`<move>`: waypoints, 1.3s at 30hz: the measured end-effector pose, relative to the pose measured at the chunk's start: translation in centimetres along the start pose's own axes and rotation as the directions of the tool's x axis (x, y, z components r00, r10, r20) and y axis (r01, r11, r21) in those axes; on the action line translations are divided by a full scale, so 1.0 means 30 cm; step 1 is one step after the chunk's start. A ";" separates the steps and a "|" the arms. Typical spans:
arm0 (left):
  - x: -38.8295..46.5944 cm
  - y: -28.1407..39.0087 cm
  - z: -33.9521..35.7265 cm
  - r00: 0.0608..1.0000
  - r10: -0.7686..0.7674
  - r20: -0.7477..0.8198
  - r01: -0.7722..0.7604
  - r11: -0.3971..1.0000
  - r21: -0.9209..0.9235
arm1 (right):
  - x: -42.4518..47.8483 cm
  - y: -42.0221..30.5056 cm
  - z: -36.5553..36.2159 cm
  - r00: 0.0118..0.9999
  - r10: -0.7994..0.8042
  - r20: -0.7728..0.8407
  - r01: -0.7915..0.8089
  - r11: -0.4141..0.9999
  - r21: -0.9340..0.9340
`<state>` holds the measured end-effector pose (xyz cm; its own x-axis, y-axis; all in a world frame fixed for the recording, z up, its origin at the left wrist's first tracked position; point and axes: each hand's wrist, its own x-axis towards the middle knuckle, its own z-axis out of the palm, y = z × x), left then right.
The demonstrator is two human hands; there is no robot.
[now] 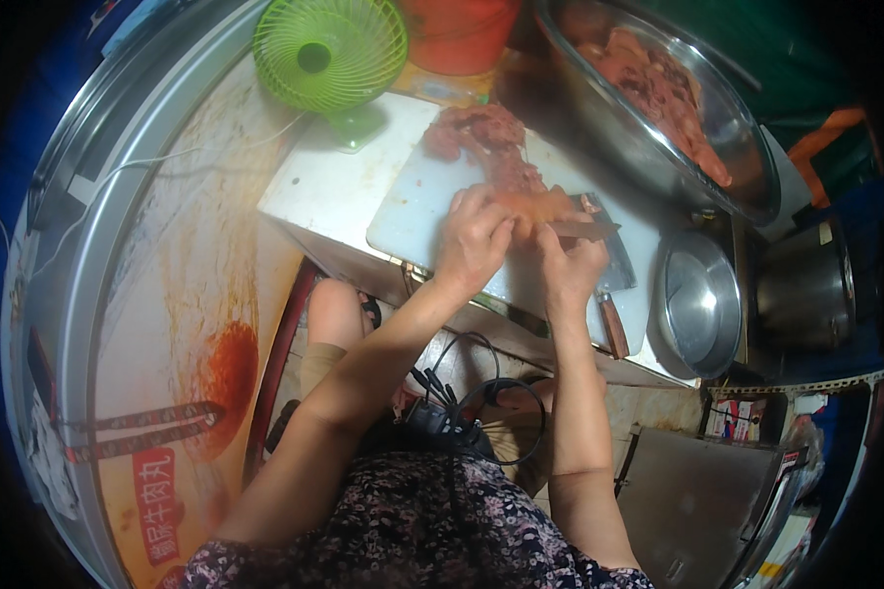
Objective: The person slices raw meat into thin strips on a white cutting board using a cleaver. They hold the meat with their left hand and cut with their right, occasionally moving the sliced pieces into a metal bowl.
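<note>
A pale orange-pink piece of raw meat (536,206) lies on the white cutting board (412,199) in front of me. My left hand (477,239) pinches its near left edge between thumb and fingers. At its right side is my right hand (576,258), fingers bent, with a short knife blade (583,230) sticking out to the right from them; the knife's handle is hidden. More raw meat (486,132) is heaped on the far part of the board. Just right of my right hand, a cleaver with a wooden handle (613,327) rests flat on the board.
A large steel basin (751,158) of raw meat stands at the back right, above a smaller steel bowl (700,302). A green fan (331,51) and a red bucket (457,33) are at the back. At left, a stained surface (184,258) holds patterned tongs (140,431).
</note>
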<state>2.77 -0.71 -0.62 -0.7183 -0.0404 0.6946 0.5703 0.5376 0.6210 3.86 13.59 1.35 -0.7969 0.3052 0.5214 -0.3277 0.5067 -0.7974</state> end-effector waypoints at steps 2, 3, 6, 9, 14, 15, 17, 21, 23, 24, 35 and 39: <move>0.002 -0.004 0.000 1.000 0.012 -0.008 -0.012 1.000 0.007 | -0.008 -0.020 0.007 0.999 -0.013 0.038 0.012 0.999 0.036; 0.001 -0.005 0.001 1.000 0.019 -0.010 -0.019 1.000 0.008 | -0.012 -0.024 0.008 0.998 -0.018 0.054 0.016 0.999 0.052; -0.001 -0.005 0.000 1.000 0.017 -0.004 -0.017 1.000 0.021 | -0.016 0.012 0.035 0.988 -0.155 0.028 0.154 0.988 0.010; -0.002 -0.006 -0.005 1.000 0.018 -0.001 -0.018 0.999 0.038 | 0.002 0.020 0.019 0.995 -0.103 0.007 0.103 0.994 -0.021; -0.004 -0.006 -0.002 0.999 0.031 -0.017 -0.030 0.996 0.081 | -0.007 -0.001 0.015 0.998 -0.029 0.048 0.025 0.997 0.069; -0.004 -0.006 -0.002 0.999 0.035 -0.015 -0.034 0.996 0.087 | -0.007 -0.015 0.019 0.996 -0.064 0.055 0.060 0.995 0.076; -0.006 -0.002 -0.003 1.000 0.029 -0.008 -0.028 0.994 0.107 | -0.011 0.027 0.036 0.993 -0.109 0.045 0.108 0.994 0.010; 0.003 0.008 -0.014 0.999 0.032 0.011 -0.033 0.992 0.122 | 0.008 0.029 0.020 0.995 -0.097 0.004 0.097 0.994 -0.048; 0.002 0.006 -0.016 1.000 0.031 0.001 -0.031 0.991 0.130 | 0.001 -0.001 0.003 1.000 -0.002 0.019 0.002 1.000 -0.006; 0.000 0.007 -0.016 1.000 0.031 -0.002 -0.030 0.991 0.131 | -0.004 -0.009 -0.003 0.999 0.047 0.026 -0.048 0.999 0.013; 0.003 0.004 -0.016 0.999 0.038 -0.007 -0.037 0.991 0.129 | -0.004 0.019 -0.002 0.997 0.061 0.039 -0.062 0.997 0.047; 0.002 0.006 -0.012 0.999 0.049 -0.024 -0.045 0.990 0.131 | -0.011 -0.019 0.023 0.994 -0.097 0.052 0.096 0.995 0.034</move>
<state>2.97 -0.92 -0.33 -0.6799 -0.0339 0.7325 0.5454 0.6443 0.5361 3.94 12.64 1.41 -0.7863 0.2123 0.5802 -0.4197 0.5056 -0.7538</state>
